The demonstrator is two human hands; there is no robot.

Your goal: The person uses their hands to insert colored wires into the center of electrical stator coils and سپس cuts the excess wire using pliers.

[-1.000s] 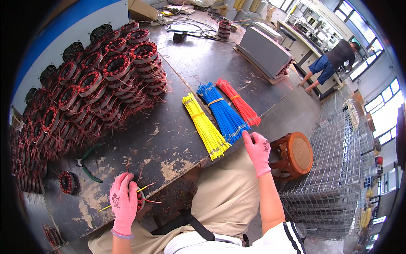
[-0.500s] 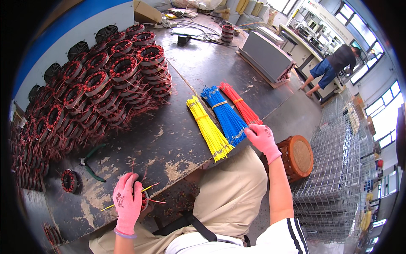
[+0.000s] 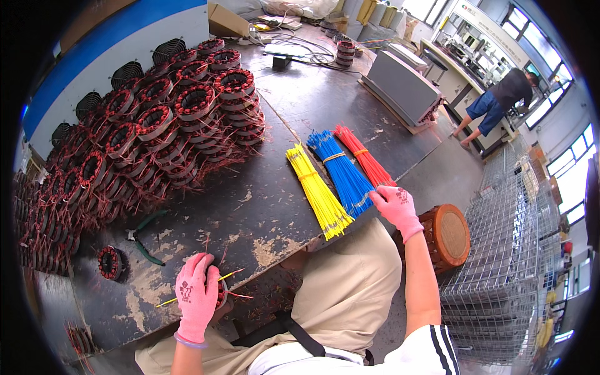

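Near the table's front edge, my gloved left hand is closed around a small stator, a ring with red windings mostly hidden by the hand. A yellow wire and some red leads stick out from it. My right hand, also gloved, has its fingers pinched together at the near ends of the wire bundles. It touches the red wire bundle, close beside the blue wire bundle; what lies between the fingertips is hidden. Left of these lies the yellow wire bundle.
Many stators are stacked at the left. A lone stator and green-handled pliers lie on the worn table. A round wooden stool and wire-mesh cages stand at the right. Another person bends over farther back.
The whole view has shifted slightly, with the scene sliding a little to the right. Both hands keep nearly the same places relative to the stator and bundles.
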